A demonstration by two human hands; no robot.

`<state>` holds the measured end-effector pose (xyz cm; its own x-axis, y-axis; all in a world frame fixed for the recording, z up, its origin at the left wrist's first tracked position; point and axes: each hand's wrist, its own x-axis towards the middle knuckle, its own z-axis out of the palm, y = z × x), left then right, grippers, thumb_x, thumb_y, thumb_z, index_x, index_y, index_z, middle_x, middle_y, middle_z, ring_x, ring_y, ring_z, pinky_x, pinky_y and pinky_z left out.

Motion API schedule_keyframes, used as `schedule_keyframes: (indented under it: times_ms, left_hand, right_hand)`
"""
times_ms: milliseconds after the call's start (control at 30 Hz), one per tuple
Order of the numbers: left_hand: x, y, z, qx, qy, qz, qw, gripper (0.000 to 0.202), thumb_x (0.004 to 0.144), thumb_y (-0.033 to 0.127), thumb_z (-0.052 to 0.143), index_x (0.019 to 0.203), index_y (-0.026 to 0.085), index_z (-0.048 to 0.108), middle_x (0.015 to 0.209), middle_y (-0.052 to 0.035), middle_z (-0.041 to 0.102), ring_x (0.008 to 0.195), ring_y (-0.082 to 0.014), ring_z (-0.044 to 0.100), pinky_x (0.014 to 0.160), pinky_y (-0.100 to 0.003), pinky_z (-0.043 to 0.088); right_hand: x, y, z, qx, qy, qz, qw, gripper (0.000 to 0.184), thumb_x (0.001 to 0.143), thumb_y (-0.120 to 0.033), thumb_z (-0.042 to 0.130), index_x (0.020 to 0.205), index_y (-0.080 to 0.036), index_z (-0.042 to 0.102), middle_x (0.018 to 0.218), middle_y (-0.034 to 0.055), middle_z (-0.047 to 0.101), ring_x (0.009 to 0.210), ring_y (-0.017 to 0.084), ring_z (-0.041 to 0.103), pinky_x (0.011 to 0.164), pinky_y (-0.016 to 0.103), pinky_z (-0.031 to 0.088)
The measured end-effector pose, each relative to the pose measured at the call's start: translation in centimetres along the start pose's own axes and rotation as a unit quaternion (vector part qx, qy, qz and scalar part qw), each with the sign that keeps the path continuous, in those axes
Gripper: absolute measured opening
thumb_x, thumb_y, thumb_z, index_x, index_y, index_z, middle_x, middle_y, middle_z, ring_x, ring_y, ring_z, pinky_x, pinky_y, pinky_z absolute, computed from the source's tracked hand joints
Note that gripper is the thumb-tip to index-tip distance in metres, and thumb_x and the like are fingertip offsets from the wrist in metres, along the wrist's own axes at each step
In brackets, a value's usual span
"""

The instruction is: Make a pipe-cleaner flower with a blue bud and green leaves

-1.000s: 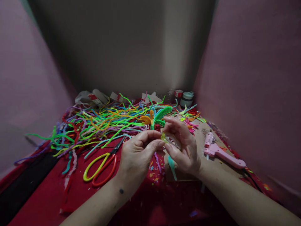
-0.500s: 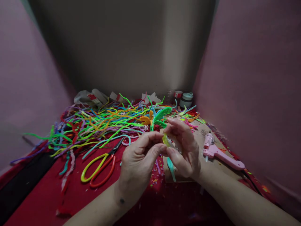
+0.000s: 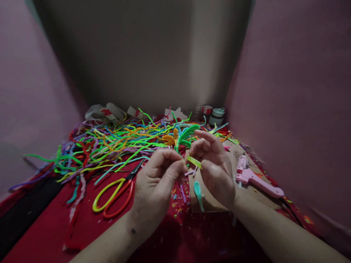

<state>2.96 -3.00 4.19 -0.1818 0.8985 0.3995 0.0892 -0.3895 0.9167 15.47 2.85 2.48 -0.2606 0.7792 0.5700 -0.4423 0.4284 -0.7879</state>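
Note:
My right hand (image 3: 215, 166) pinches a short yellow-green pipe cleaner piece (image 3: 194, 162) between thumb and fingers, held above the red table. My left hand (image 3: 157, 179) is curled close beside it, thumb and fingertips pinched together near the left end of that piece; whether it grips the piece is unclear. Just beyond the hands stands a small figure of orange and green pipe cleaners (image 3: 179, 138). Below the hands a teal spoon-shaped piece (image 3: 197, 190) lies on a brown cardboard sheet (image 3: 214, 201).
A tangled heap of coloured pipe cleaners (image 3: 109, 144) covers the back left. Scissors with yellow and orange handles (image 3: 115, 193) lie left of my hands. A pink glue gun (image 3: 255, 175) rests at the right. Small jars (image 3: 216, 115) stand at the back. Cut scraps litter the red cloth (image 3: 55, 233).
The hands have drawn slightly apart. The yellow-green piece, earlier bunched between both hands, now shows as a straight strip in the right hand's pinch.

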Motion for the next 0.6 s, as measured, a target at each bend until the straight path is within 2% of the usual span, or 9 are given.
schedule_keyframes:
  times_ms: [67, 133, 267, 433, 600]
  left_hand:
    - [0.8, -0.3, -0.6, 0.049, -0.002, 0.022, 0.999, 0.014, 0.080, 0.020, 0.060, 0.093, 0.024, 0.062, 0.078, 0.0012, 0.058, 0.067, -0.0109, 0.054, 0.063, -0.023, 0.047]
    - [1.4, -0.5, -1.1, 0.102, -0.047, 0.035, 0.993, 0.020, 0.078, 0.019, 0.062, 0.097, 0.025, 0.066, 0.087, -0.0010, 0.057, 0.076, -0.0128, 0.054, 0.071, -0.025, 0.047]
    - [1.6, -0.3, -1.1, 0.126, -0.117, 0.051, 0.984, 0.016, 0.081, 0.019, 0.057, 0.088, 0.023, 0.071, 0.091, -0.0041, 0.054, 0.090, -0.0167, 0.053, 0.084, -0.030, 0.045]
    - [1.4, -0.2, -0.9, 0.082, -0.144, 0.003, 0.986, 0.014, 0.080, 0.022, 0.057, 0.082, 0.022, 0.071, 0.092, -0.0053, 0.055, 0.090, -0.0186, 0.053, 0.081, -0.031, 0.046]
    - [1.7, -1.0, -1.3, 0.092, -0.094, 0.010, 0.991, 0.011, 0.080, 0.023, 0.060, 0.074, 0.021, 0.069, 0.088, -0.0033, 0.057, 0.091, -0.0172, 0.053, 0.082, -0.029, 0.043]
  right_hand:
    - [0.6, 0.0, -0.1, 0.099, -0.029, 0.090, 0.991, 0.040, 0.076, -0.034, 0.051, 0.115, -0.028, 0.047, 0.082, 0.0017, 0.048, 0.064, 0.014, 0.052, 0.052, 0.028, 0.045]
    - [1.0, 0.1, -0.4, 0.167, -0.049, 0.144, 0.974, 0.039, 0.076, -0.039, 0.050, 0.113, -0.025, 0.048, 0.080, 0.0016, 0.048, 0.057, 0.013, 0.050, 0.044, 0.026, 0.043]
    - [1.3, 0.4, -0.5, 0.234, -0.042, 0.203, 0.950, 0.040, 0.073, -0.041, 0.052, 0.107, -0.021, 0.052, 0.074, 0.0013, 0.049, 0.057, 0.013, 0.048, 0.045, 0.025, 0.043]
    - [1.5, 0.8, -0.3, 0.227, -0.029, 0.252, 0.940, 0.037, 0.071, -0.046, 0.054, 0.096, -0.019, 0.059, 0.066, -0.0003, 0.050, 0.052, 0.012, 0.047, 0.047, 0.026, 0.041]
    - [2.0, 1.7, -0.6, 0.124, 0.067, 0.252, 0.958, 0.032, 0.070, -0.047, 0.064, 0.077, -0.017, 0.063, 0.065, 0.0002, 0.057, 0.053, 0.011, 0.050, 0.049, 0.024, 0.040]
